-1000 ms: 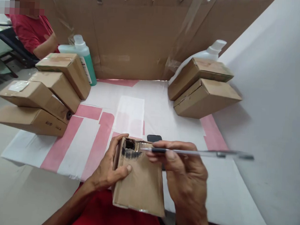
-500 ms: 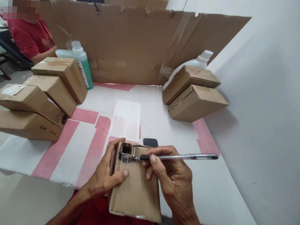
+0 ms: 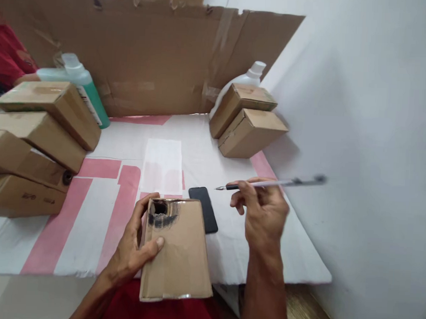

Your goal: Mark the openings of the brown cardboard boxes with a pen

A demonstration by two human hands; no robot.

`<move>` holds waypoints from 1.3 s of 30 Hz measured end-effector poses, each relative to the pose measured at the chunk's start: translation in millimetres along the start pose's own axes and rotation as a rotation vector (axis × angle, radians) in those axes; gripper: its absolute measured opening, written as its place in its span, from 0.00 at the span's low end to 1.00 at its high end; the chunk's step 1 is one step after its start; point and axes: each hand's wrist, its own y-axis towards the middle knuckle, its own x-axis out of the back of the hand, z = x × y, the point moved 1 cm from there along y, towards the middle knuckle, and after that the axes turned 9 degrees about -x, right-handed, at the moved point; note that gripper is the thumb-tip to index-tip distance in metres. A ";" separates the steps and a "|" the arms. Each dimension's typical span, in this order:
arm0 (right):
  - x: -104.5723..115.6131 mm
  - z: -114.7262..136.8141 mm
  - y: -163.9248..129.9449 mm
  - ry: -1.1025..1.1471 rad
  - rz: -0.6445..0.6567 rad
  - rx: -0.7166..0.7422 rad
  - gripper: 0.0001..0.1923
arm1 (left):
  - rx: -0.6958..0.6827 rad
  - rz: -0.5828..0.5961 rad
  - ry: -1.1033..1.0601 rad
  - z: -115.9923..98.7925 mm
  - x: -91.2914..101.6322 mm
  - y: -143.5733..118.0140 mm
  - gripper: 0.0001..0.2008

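Left hand (image 3: 133,255): grip clasps a cardboard box (image 3: 175,252) at its left edge, thumb on top, over the table (image 3: 230,254) edge. Risk: one-sided hold, box may tip.
Right hand (image 3: 263,208): grip pinches a pen (image 3: 271,183), right of the box, tip clear. Risk: stray ink on phone (image 3: 204,208).

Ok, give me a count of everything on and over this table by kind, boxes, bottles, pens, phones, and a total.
Cardboard boxes: 7, one held in the left hand at, four stacked left, two stacked right
Bottles: 2, green and white
Pens: 1, in the right hand
Phones: 1, black
Total: 11
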 end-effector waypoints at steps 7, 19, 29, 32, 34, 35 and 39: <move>28.6 -96.0 32.8 -1.217 0.264 -0.318 0.05 | 0.017 -0.085 0.064 -5.5 -3.2 1.1 0.44; -14.7 -97.0 -29.9 -1.210 0.305 -0.291 0.24 | 0.039 -0.192 0.013 -6.5 -11.1 -0.9 0.45; -22.8 -107.5 -41.1 -1.160 0.172 -0.262 0.18 | -0.054 -0.189 -0.038 4.0 -7.7 -22.9 0.43; -25.3 -114.3 -47.3 -1.058 0.108 -0.213 0.19 | -0.096 -0.231 -0.034 5.9 -9.2 -35.3 0.42; -27.0 -118.9 -50.7 -0.905 0.094 -0.236 0.19 | -0.104 -0.257 -0.048 8.5 -9.8 -40.6 0.43; -27.5 -120.9 -51.8 -0.821 0.109 -0.266 0.18 | -0.107 -0.271 -0.050 9.6 -9.9 -42.1 0.43; -24.8 -119.7 -55.0 -0.504 0.138 -0.406 0.22 | -0.123 -0.306 -0.054 12.1 -10.9 -44.0 0.42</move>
